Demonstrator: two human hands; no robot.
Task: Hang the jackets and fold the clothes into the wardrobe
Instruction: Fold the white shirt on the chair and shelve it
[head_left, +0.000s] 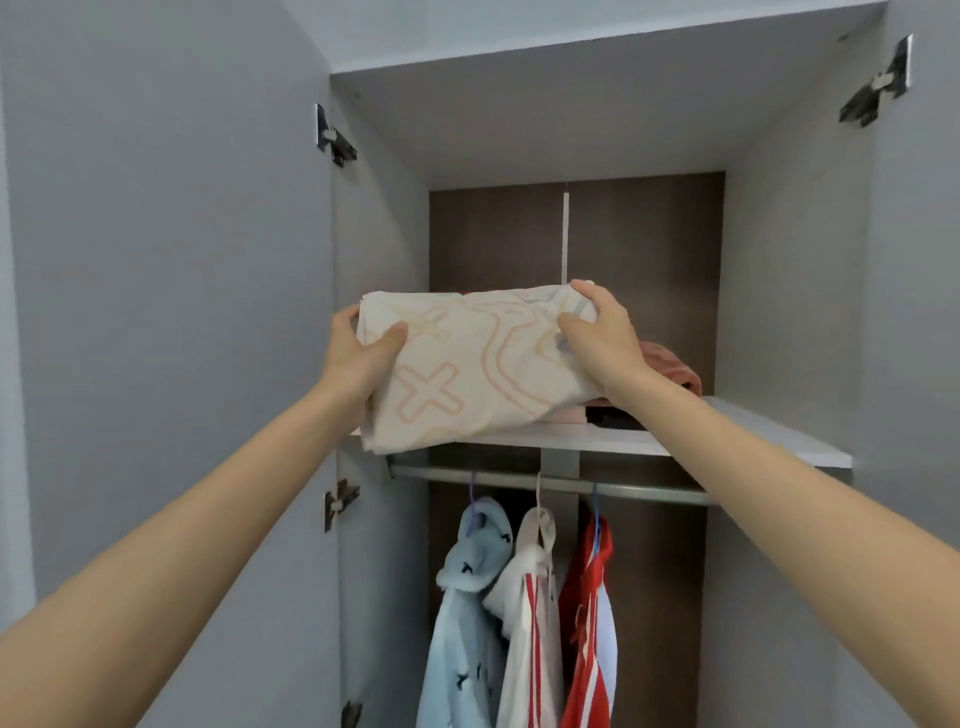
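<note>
Jackets cut by bottom edge; pink clothes half hidden behind folded cloth.

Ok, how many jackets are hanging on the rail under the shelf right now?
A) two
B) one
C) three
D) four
C: three hang from the rail: a light blue hooded jacket, a white jacket with red stripes and a red jacket.
</note>
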